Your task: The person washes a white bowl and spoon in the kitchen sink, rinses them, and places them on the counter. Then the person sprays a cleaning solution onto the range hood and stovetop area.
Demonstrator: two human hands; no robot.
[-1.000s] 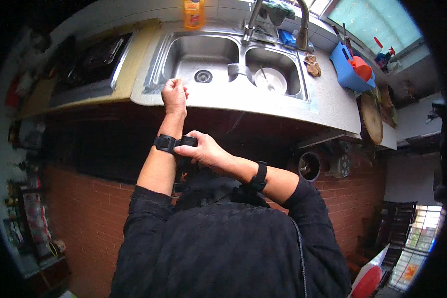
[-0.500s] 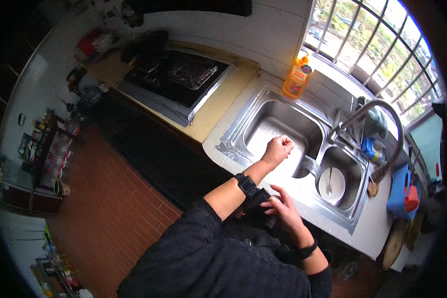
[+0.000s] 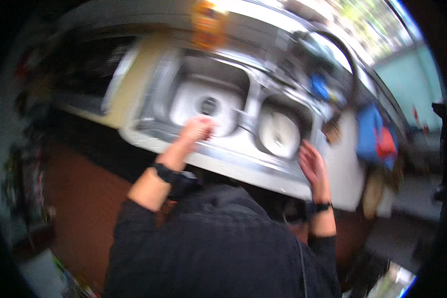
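The view is smeared by motion. My left hand (image 3: 197, 129) is closed, fingers curled together, over the front edge of the left sink basin (image 3: 227, 99). Whatever its fingers hold, if anything, is hidden. To the right, my right hand (image 3: 311, 160) is at the front right corner of the smaller basin (image 3: 303, 121), its fingers stretched out and nothing visible in them. Inside that smaller basin sits a white bowl (image 3: 270, 145) with a spoon (image 3: 278, 136) in it. A dark drain (image 3: 209, 105) shows in the left basin's floor.
An orange pump bottle (image 3: 208, 27) stands behind the left basin. The curved faucet (image 3: 353, 64) arches at the back right, near a blue packet (image 3: 320, 88). A blue container (image 3: 370, 131) with a red item stands on the right, and a dark stove (image 3: 92, 74) lies left.
My view has swung to the right, so the sink sits further left. My right hand has moved from beside my left wrist to the smaller basin. My left hand stays closed.
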